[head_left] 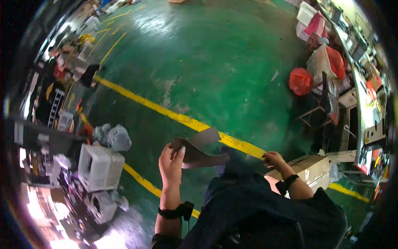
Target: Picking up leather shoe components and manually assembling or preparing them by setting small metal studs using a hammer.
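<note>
My left hand is closed on one end of a thin, bendy brown-grey strip, its thumb pressed on the near face. The strip curves away to the right in front of my dark clothing. A paler grey flap rises behind it; whether it is part of the same strip I cannot tell. Out to the right, apart from the strip, my right hand has its fingers curled together. What lies between them, if anything, is too small to make out. Dark bands circle both wrists.
Cardboard boxes stand close beside my right forearm. White plastic crates and grey bags are at the left. A chair, a red bag and a cluttered workbench line the right. Yellow lines cross the green floor.
</note>
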The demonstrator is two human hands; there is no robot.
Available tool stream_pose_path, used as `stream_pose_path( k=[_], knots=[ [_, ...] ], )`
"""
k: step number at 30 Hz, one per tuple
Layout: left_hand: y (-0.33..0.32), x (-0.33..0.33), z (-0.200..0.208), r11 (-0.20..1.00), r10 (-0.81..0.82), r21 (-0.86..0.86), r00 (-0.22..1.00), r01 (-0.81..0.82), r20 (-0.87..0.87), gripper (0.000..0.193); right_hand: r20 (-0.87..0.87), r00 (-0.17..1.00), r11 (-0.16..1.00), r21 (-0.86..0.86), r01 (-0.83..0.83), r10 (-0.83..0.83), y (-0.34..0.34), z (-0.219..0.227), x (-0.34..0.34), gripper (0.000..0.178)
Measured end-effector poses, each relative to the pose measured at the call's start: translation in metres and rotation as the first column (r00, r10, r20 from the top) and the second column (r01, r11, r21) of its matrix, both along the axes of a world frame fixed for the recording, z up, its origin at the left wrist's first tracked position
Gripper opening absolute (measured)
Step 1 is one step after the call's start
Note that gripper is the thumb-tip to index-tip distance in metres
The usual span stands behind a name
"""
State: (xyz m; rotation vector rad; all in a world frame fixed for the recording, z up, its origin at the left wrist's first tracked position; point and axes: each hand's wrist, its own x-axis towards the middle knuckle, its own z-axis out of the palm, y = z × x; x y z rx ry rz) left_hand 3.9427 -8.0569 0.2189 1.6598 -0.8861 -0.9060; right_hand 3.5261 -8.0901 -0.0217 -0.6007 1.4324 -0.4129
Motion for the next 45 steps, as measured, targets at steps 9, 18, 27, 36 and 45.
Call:
stream_pose_path(
  k=[9,18,27,36,45],
  knots=[
    [-0.315,0.121,-0.030,0.997,0.053,0.061,0.992,-0.046,-0.116,0.017,-0.033,0.999,0.913,-0.407,-0.007,-0.007,-0.339,0.020,0.174,0.025],
    [-0.577,0.238,-0.003,0.997,-0.077,-0.011,0.997,0.076,-0.027,0.020,-0.594,0.703,-0.376,-0.800,-0.467,0.391,-0.685,0.271,0.467,0.041],
    [-0.885,0.357,-0.013,0.963,-0.258,-0.017,0.900,0.269,-0.352,0.022,-0.571,0.610,-0.096,-0.768,-0.633,0.549,-0.958,0.231,0.587,0.021],
    [-1.225,0.434,-0.021,0.876,-0.475,0.080,0.880,0.475,-0.027,0.019,-0.345,0.755,0.162,-0.847,-0.507,0.558,-1.262,0.203,0.646,0.021],
    [-1.490,0.571,-0.004,0.994,-0.093,0.033,0.982,0.100,-0.163,0.015,-0.380,0.629,-0.006,-0.859,-0.512,0.678,-1.580,0.227,0.812,0.024]
  ],
)
